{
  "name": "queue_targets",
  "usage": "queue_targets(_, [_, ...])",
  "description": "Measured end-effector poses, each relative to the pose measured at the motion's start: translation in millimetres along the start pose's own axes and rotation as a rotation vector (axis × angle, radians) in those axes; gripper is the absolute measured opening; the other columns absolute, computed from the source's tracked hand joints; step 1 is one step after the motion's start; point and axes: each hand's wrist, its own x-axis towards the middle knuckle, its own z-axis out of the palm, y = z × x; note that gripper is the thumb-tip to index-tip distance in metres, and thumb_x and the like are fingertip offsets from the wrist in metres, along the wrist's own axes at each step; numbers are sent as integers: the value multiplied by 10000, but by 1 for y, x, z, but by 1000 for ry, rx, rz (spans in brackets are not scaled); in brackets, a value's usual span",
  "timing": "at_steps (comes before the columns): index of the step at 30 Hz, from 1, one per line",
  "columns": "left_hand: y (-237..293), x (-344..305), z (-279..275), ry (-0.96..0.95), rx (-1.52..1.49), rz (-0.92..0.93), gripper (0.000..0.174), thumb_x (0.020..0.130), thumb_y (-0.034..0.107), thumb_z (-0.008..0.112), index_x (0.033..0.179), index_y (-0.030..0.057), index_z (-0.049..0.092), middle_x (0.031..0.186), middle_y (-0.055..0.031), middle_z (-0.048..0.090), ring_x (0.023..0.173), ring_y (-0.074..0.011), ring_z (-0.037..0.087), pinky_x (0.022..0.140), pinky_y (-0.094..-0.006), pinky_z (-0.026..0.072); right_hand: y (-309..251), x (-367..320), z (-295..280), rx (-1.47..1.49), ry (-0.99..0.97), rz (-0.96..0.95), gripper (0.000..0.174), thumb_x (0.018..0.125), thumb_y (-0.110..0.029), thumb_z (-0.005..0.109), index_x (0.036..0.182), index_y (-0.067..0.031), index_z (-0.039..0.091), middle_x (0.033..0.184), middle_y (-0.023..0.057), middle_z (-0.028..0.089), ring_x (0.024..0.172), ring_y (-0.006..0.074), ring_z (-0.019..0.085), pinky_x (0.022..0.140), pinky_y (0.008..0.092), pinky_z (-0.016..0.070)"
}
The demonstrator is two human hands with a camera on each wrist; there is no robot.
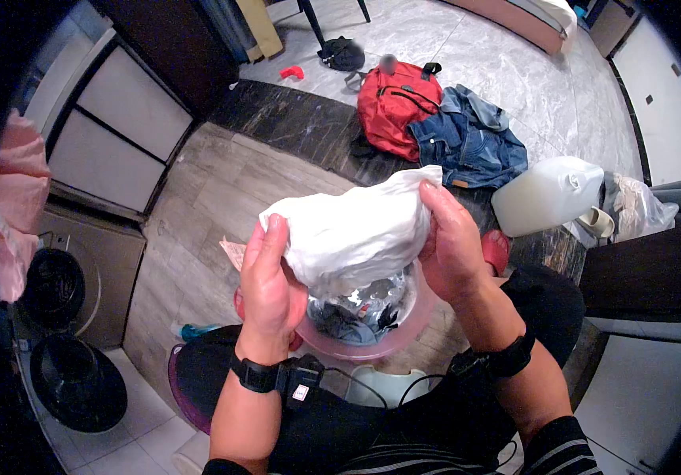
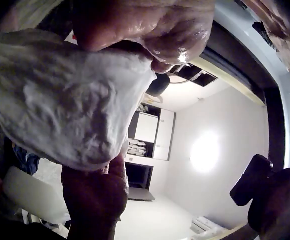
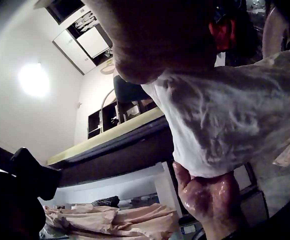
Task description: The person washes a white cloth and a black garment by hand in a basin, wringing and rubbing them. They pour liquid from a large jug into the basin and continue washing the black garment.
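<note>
A wet white cloth (image 1: 356, 229) is held up and spread between both hands over a pink basin (image 1: 354, 354). My left hand (image 1: 271, 273) grips its left end with the thumb on top, and my right hand (image 1: 455, 241) pinches the opposite upper corner. Both palms look wet. In the left wrist view the cloth (image 2: 75, 105) hangs as a creased sheet between the two hands. Below it in the head view, dark and grey clothes (image 1: 348, 323) lie in water in the basin, whose far side the cloth hides.
A red backpack (image 1: 394, 111) and blue denim clothing (image 1: 475, 142) lie on the floor ahead. A large translucent jug (image 1: 546, 196) lies on the right near a plastic bag (image 1: 645, 206). At left stand a washing machine (image 1: 111, 273) and a black round pan-like thing (image 1: 79, 384).
</note>
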Motion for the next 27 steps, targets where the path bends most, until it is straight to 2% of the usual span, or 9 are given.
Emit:
queue_targets(3, [2,-2,5,24,-40,-2,333,983,240,448,1194,-10,505,1160,-133,594,1074,-237,577,960,-378,435,1,1,0,-9,-4,6,286,931,-244,492,1107,-25,547,1008,85,628,908,189,609,833,315,462])
queue_targets(6, [-1,0,2,37,-32,2,332,980,248,454,1184,-6,515,1153,-130,597,1074,-236,577,963,-375,432,2,2,-3,-64,-53,14,318,969,-258,421,1164,-32,531,1079,90,631,949,197,625,855,339,477])
queue_targets(12, [-4,-1,1,31,-67,-19,322,975,249,464,1167,-2,529,1128,-120,610,1056,-232,586,948,-366,441,9,5,-5,-82,24,16,275,955,-246,458,1136,-56,541,1043,84,639,923,199,627,840,351,482])
queue_targets(15, [-6,0,-5,25,-9,-22,349,963,286,481,1180,21,548,1158,-103,610,1091,-235,573,972,-378,431,8,3,-2,-68,18,21,268,953,-238,464,1127,-48,540,1030,81,639,918,197,627,828,340,484])
queue_targets(27, [-13,-4,1,54,37,-62,272,921,211,566,1125,31,560,1076,-76,630,1012,-205,603,933,-362,457,13,5,-3,-82,45,14,258,936,-228,494,1097,-32,540,1011,93,636,896,203,624,826,340,480])
